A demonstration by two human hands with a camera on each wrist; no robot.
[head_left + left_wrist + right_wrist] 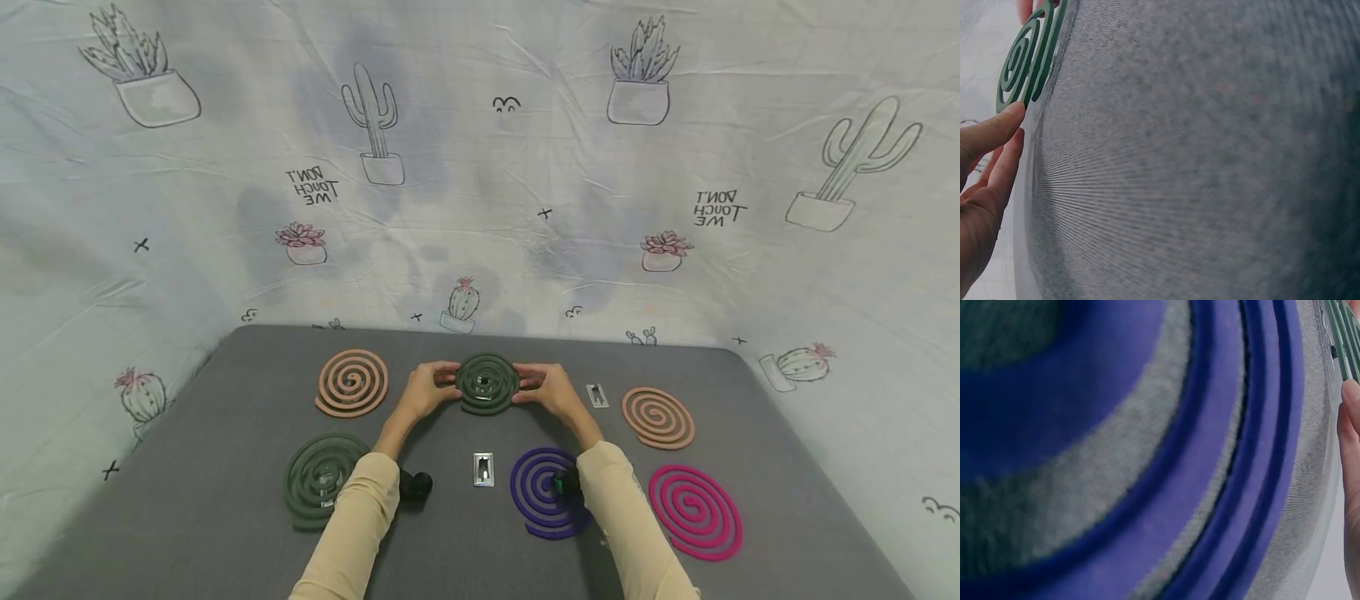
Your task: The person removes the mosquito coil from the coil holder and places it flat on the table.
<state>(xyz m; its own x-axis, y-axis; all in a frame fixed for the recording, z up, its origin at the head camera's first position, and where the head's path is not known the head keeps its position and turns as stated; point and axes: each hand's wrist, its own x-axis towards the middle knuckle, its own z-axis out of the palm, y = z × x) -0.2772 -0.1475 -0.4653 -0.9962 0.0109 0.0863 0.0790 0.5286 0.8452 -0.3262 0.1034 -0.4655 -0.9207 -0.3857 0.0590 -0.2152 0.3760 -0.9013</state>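
pinches, with left hand (426, 387) and right hand (552, 388), opposite rims of the dark green coil (498, 385) towards the far side of the grey table (442, 533); looks light, stiff and probably brittle, so best taken gently by the outer ring.

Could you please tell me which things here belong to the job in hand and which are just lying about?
Job in hand, it seems:
held green coil, between left hand and right hand

Lying about, apparently:
other green coil
left orange coil
right orange coil
purple coil
pink coil
nearer metal piece and farther metal piece, though both may belong to the job
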